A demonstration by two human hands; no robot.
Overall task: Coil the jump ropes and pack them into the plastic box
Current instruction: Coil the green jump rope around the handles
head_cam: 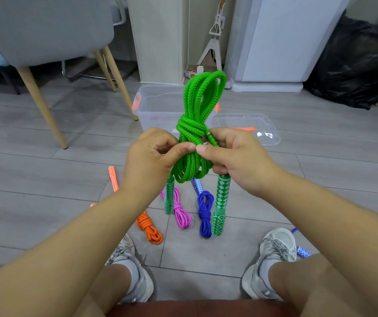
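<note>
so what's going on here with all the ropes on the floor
A seated person is bundling a green jump rope, gripping it at its wrapped middle with the left hand and right hand; its two handles hang down. Orange, pink and blue ropes lie tied up on the floor by the feet. The clear plastic box sits open behind, its lid beside it. No rope can be seen in it yet.

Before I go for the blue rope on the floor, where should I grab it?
Pinch the blue rope at its wrapped middle, coming straight down from above. It lies flat on the floor, and the turns around its waist bind the strands there, so it should lift as one bundle. The loops at either end would likely splay.
</note>
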